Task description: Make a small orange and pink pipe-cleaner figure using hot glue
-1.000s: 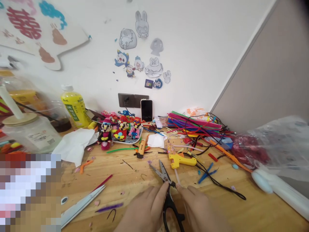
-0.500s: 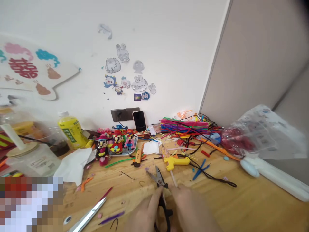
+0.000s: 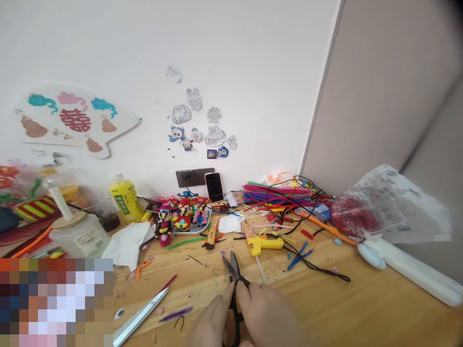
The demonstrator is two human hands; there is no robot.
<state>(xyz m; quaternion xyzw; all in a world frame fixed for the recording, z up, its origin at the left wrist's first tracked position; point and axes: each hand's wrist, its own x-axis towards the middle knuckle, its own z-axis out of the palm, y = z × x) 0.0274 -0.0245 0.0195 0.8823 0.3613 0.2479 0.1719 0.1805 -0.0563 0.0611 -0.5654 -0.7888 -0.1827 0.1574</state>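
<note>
A pair of black-handled scissors (image 3: pixel 235 318) points away from me over the wooden table, its short blades slightly apart. From the left, my left hand (image 3: pixel 213 313) grips it with the fingertips just behind the blades. On the other side, my right hand (image 3: pixel 265 306) is closed on it near the pivot, fingers curled over the top. Anything small pinched between the fingertips is hidden. Beyond the blades lies a yellow hot glue gun (image 3: pixel 265 243) with a glue stick poking out of its back. A purple strip (image 3: pixel 176 314) and long silver scissors (image 3: pixel 142 318) lie left of my hands.
Small colourful figures (image 3: pixel 184 217) stand on a tray, with a phone (image 3: pixel 214 187) behind them. Bundled pipe cleaners (image 3: pixel 277 193) lie at the back. A yellow bottle (image 3: pixel 125 197) and a glass jar (image 3: pixel 79 236) stand left. A plastic bag (image 3: pixel 405 207) and a white rod-shaped object (image 3: pixel 419 274) are right.
My right hand has moved left onto the scissors, closing against my left fingers near the pivot. The scissors have shifted slightly left. The view has tilted up and turned a little left.
</note>
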